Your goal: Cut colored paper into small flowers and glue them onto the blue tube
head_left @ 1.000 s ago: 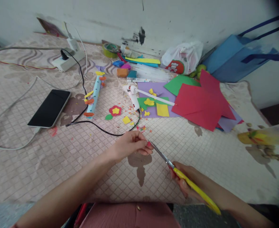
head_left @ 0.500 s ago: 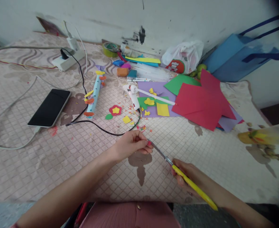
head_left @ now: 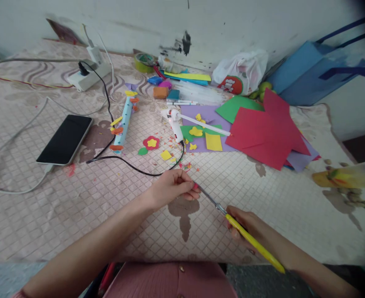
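Note:
Between the thumb and fingers of my left hand (head_left: 175,185) is a small red piece (head_left: 195,186), mostly covered by the fingertips. My right hand (head_left: 243,225) grips yellow-handled scissors (head_left: 250,239), their metal blades pointing up-left and the tips touching or right beside the red piece. The blades look nearly closed. Beyond my left hand lie a red flower with a yellow centre (head_left: 151,143), a green leaf shape (head_left: 142,151) and a small yellow square (head_left: 166,155). Tiny coloured scraps (head_left: 187,166) are scattered just past my fingers.
A white glue gun (head_left: 174,126) with its stick and black cord lies ahead, beside purple sheet (head_left: 229,145) and red sheets (head_left: 260,136). At left are a phone (head_left: 65,140), a decorated blue strip (head_left: 126,122) and a power strip (head_left: 86,76). A bottle (head_left: 345,178) lies right.
Both hands, the red piece and the scissors hold almost the same position. The view has shifted very slightly.

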Demonstrator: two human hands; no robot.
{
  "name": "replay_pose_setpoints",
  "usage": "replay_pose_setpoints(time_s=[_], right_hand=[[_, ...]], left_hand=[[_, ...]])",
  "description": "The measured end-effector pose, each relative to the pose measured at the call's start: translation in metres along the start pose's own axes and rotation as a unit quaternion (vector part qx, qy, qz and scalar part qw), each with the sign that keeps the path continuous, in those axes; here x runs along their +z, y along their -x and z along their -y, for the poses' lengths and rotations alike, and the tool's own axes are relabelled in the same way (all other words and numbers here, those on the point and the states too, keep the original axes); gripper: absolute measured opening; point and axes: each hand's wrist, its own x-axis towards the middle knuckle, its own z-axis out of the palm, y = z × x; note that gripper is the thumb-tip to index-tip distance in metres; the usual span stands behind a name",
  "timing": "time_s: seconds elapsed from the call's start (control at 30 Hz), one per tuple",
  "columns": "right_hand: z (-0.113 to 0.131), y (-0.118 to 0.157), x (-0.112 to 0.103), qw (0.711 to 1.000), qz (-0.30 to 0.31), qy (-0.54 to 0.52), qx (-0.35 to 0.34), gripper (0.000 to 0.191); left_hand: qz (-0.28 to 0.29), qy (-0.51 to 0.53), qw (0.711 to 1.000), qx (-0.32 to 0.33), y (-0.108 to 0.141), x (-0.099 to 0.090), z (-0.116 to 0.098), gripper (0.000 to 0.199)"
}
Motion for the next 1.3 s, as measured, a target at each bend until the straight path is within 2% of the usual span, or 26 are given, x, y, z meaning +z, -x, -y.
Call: replay_pose_setpoints(time_s=[0.37,0.6,0.8,1.13,1.3], right_hand=[[0.001,0.0,0.001,0.999,0.013,-0.048,0.003,0.014],[0.01,0.001,0.0,0.997,0.019,-0.07,0.035,0.019],[0.01,0.002,-0.002,0.999,-0.001,-0.039,0.028,0.019],[0.008,0.0,0.001,0.999,-0.002,-0.028,0.034,0.015],[0.007,0.001,0.001,0.999,-0.008,-0.039,0.02,0.014]], left_hand=[[0.0,0.015,1.0,0.001,-0.001,-0.001,0.002,0.01],[0.002,0.044,0.999,-0.011,0.001,0.0,0.0,0.015],[0.015,0.034,0.999,-0.027,0.0,-0.001,0.0,0.018],[0.019,0.069,0.997,0.007,0.0,0.001,0.002,0.019],[-0.003,0.063,0.998,0.017,-0.001,0.003,0.004,0.018]])
